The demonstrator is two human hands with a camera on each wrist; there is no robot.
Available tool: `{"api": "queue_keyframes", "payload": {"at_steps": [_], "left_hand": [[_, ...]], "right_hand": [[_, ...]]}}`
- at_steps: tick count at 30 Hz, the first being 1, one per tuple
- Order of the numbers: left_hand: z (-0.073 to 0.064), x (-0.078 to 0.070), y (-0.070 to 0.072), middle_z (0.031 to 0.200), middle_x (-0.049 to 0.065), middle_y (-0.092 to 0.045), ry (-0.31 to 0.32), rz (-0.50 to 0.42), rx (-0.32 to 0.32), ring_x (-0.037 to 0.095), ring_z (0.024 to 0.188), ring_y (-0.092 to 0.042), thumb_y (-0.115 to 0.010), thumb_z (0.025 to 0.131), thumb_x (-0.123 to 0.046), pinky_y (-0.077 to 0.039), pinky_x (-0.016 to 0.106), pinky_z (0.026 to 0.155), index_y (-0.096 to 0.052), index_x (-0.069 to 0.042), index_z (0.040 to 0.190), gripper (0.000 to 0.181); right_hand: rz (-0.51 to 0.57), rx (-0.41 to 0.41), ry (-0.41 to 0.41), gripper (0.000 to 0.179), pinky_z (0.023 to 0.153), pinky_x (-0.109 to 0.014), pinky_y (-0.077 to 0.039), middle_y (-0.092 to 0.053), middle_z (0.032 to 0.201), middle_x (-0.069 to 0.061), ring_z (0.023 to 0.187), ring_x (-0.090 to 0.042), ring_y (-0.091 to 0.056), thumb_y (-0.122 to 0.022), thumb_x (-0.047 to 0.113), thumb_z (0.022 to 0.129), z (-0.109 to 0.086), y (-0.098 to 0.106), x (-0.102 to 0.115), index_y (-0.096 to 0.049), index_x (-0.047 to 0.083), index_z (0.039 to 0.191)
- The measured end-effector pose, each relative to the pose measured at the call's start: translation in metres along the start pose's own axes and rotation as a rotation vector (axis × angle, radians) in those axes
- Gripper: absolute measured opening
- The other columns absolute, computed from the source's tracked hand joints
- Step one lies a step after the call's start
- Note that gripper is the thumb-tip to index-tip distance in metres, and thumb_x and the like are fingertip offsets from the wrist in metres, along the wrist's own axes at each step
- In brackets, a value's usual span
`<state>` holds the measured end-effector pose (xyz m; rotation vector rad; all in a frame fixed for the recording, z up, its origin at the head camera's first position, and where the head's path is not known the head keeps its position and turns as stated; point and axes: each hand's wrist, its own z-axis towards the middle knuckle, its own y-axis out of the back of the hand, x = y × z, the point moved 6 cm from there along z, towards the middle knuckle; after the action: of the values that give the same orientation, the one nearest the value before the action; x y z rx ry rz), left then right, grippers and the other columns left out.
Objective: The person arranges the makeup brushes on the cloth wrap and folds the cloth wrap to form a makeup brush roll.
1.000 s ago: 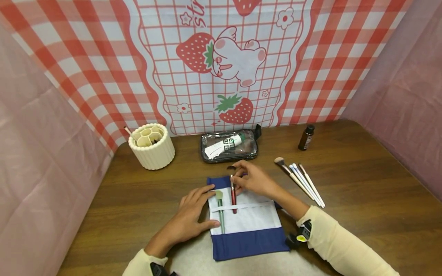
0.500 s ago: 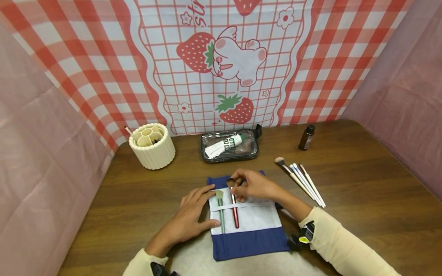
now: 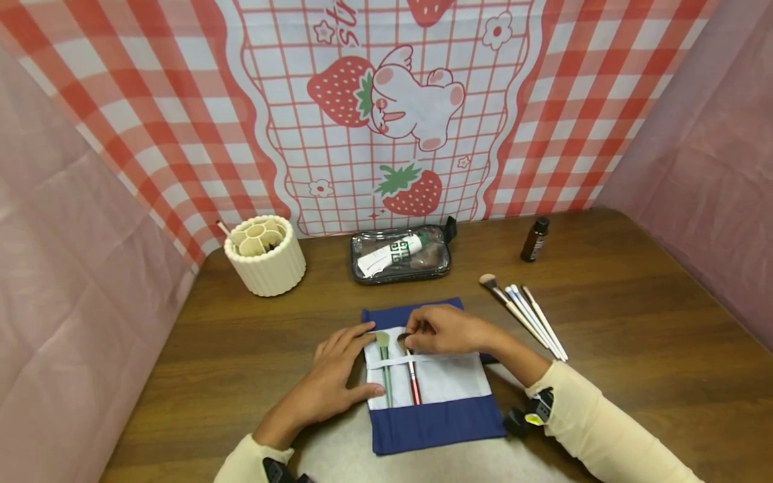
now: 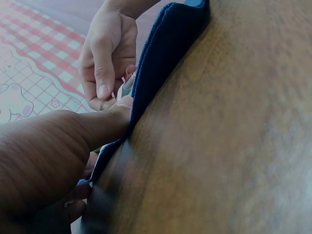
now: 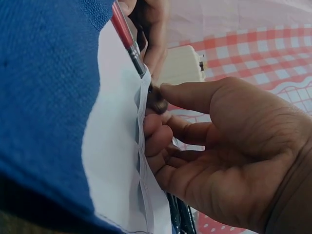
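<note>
A navy and white cloth brush roll [image 3: 437, 424] lies unfolded before me. My left hand [image 3: 339, 370] rests along its left edge, fingers spread and thumb near the green makeup brush [image 3: 386, 369]. That brush lies under the white elastic band [image 3: 443, 359]. Right of it, a red-handled makeup brush [image 3: 415, 389] runs under the same band, its handle end at the lower navy pocket. My right hand [image 3: 449, 330] pinches this brush near its head; in the right wrist view the thumb meets the dark bristles [image 5: 157, 102], which the fingers partly hide.
Several makeup brushes [image 3: 531, 318] lie to the right. Behind the roll sits a clear pouch [image 3: 435, 261] with a white tube [image 3: 392, 256] showing. A dark bottle [image 3: 535, 241] stands back right, a cream ribbed holder [image 3: 274, 272] back left.
My right hand has moved down towards me, sliding the red-handled brush further under the band until its end meets the lower navy pocket. The left hand has stayed in place.
</note>
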<state>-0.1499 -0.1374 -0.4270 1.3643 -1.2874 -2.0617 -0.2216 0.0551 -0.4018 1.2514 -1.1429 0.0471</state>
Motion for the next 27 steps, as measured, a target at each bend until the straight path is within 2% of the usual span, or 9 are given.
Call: {"api": "queue_keyframes", "payload": {"at_steps": [4,7,12,15,18,21,25,27], "left_hand": [[0.0,0.0,0.0,0.161,0.0,-0.031,0.001,-0.001,-0.001,0.026,0.146,-0.025,-0.076,0.084,-0.052,-0.024,0.057,0.109,-0.043,-0.011,0.152,0.086],[0.0,0.0,0.0,0.161,0.001,-0.031,-0.001,0.001,-0.005,0.026,0.146,-0.025,-0.077,0.084,-0.052,-0.024,0.057,0.109,-0.043,-0.011,0.152,0.086],[0.0,0.0,0.0,0.162,0.0,-0.03,0.0,0.001,0.0,0.026,0.146,-0.024,-0.077,0.084,-0.052,-0.024,0.056,0.109,-0.042,-0.012,0.152,0.087],[0.0,-0.001,0.0,0.161,0.001,-0.03,-0.004,-0.003,-0.001,0.027,0.146,-0.024,-0.077,0.084,-0.052,-0.023,0.057,0.109,-0.042,-0.011,0.152,0.087],[0.0,-0.001,0.0,0.161,0.002,-0.03,-0.007,-0.005,-0.005,0.028,0.146,-0.025,-0.077,0.084,-0.051,-0.023,0.058,0.109,-0.042,-0.01,0.152,0.087],[0.0,-0.002,0.0,0.161,0.004,-0.031,-0.014,-0.006,-0.01,0.03,0.145,-0.025,-0.078,0.084,-0.05,-0.023,0.059,0.108,-0.043,-0.009,0.151,0.087],[0.0,-0.002,0.0,0.161,0.004,-0.031,-0.013,-0.002,-0.009,0.031,0.145,-0.025,-0.077,0.084,-0.051,-0.023,0.059,0.108,-0.043,-0.009,0.151,0.086],[0.0,-0.002,0.0,0.161,0.003,-0.031,-0.01,0.001,-0.009,0.031,0.145,-0.025,-0.076,0.084,-0.052,-0.023,0.06,0.108,-0.044,-0.009,0.151,0.086]], "right_hand": [[-0.027,0.012,0.029,0.013,0.061,-0.028,-0.046,-0.062,0.084,0.007,0.067,-0.008,-0.055,-0.061,0.028,0.101,-0.002,0.002,0.002,-0.071,0.021,0.102],[-0.081,-0.027,0.04,0.014,0.063,-0.029,-0.047,-0.061,0.088,0.008,0.07,-0.007,-0.055,-0.06,0.028,0.102,-0.005,0.007,0.004,-0.072,0.019,0.105],[-0.101,-0.166,0.021,0.018,0.058,-0.028,-0.048,-0.065,0.078,0.007,0.064,-0.005,-0.058,-0.061,0.028,0.102,-0.018,0.031,0.004,-0.07,0.013,0.106],[-0.118,-0.27,-0.009,0.016,0.058,-0.029,-0.05,-0.067,0.079,0.004,0.065,-0.006,-0.061,-0.062,0.024,0.101,-0.029,0.051,-0.002,-0.069,0.011,0.106],[-0.203,-0.388,-0.066,0.013,0.061,-0.032,-0.052,-0.068,0.084,0.001,0.071,-0.01,-0.063,-0.065,0.019,0.099,-0.04,0.073,-0.01,-0.069,0.009,0.105],[-0.316,-0.463,-0.173,0.013,0.064,-0.037,-0.052,-0.069,0.085,-0.002,0.075,-0.016,-0.064,-0.068,0.017,0.096,-0.051,0.091,-0.023,-0.069,0.007,0.104],[-0.409,-0.475,-0.32,0.016,0.065,-0.044,-0.051,-0.068,0.084,-0.006,0.075,-0.022,-0.062,-0.069,0.017,0.094,-0.062,0.104,-0.042,-0.068,0.004,0.102],[-0.442,-0.465,-0.37,0.012,0.064,-0.045,-0.049,-0.065,0.08,-0.006,0.072,-0.023,-0.06,-0.069,0.016,0.093,-0.066,0.106,-0.05,-0.067,0.005,0.095]]}}
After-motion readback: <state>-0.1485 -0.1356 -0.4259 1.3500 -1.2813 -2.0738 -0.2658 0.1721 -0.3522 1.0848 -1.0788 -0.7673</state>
